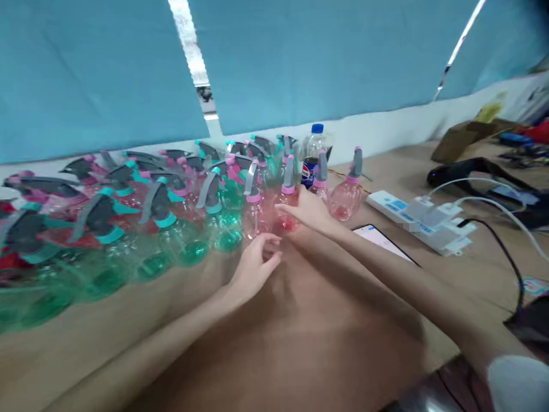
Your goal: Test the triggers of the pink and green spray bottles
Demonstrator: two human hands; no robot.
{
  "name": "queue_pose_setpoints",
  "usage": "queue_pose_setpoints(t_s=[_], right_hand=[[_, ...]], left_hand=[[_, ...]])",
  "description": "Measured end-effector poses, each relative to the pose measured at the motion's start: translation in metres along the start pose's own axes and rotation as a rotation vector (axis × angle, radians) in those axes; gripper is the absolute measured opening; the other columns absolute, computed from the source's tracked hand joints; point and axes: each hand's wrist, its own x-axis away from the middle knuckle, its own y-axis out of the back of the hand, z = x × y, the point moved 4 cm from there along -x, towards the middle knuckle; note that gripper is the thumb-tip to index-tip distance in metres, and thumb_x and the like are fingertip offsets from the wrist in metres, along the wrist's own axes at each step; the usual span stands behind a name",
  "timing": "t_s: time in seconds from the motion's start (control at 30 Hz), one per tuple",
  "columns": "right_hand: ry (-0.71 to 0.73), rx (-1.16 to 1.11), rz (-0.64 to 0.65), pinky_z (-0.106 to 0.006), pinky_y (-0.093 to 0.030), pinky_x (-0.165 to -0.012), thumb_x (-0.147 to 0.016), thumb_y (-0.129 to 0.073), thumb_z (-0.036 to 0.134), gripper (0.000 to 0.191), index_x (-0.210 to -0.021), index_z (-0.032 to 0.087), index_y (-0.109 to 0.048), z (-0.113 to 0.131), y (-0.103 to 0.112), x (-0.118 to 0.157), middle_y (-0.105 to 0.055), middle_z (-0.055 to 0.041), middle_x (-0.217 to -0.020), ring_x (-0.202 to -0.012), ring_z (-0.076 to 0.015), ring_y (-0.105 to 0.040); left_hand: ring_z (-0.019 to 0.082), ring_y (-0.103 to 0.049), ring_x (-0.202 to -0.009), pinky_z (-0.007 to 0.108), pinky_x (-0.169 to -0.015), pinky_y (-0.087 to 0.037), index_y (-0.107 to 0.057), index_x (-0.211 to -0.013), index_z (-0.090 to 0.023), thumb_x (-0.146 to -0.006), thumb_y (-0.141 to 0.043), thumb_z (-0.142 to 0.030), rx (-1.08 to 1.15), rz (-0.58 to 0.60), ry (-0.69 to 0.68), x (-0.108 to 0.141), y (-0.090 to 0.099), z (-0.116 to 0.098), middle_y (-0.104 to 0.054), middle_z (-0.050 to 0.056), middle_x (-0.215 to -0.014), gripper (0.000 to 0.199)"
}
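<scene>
Much of the crowd of spray bottles point(163, 234) at left is blurred, and we lose several at the frame's edge; those at the back hide behind the nearer ones. The right forearm covers part of the phone point(381, 240), and a white rounded thing point(517, 384) at bottom right (we cannot make out what) is cut off.

The right hand point(312, 206) is at a red-tinted spray bottle point(288, 197), which stands upright on the table point(274, 349) near the row's right end. We see its thumb across the bottle's front, but the other fingers are largely hidden, so we cannot tell how firmly it closes, if at all. The left hand point(257, 264) is half open, fingers loosely curled, thumb apart, and we see nothing in it. It is just beside the base of a pink-collared bottle point(254, 214); whether they touch, we cannot tell.
</scene>
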Motion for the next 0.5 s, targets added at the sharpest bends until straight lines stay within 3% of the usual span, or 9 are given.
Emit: queue_pose_setpoints(t_s=[0.5], right_hand=[[0.208, -0.13, -0.055, -0.046, -0.048, -0.086, -0.082, -0.06, 0.055, 0.052, -0.118, 0.018, -0.051, -0.013, 0.007, 0.027, -0.064, -0.0163, -0.117, -0.107, -0.0345, -0.061]], left_hand=[[0.018, -0.066, -0.085, 0.032, -0.073, -0.052, -0.057, -0.1, -0.017, -0.085, -0.053, -0.019, 0.039, 0.038, -0.008, 0.009, 0.005, -0.003, -0.065, 0.006, -0.097, 0.015]])
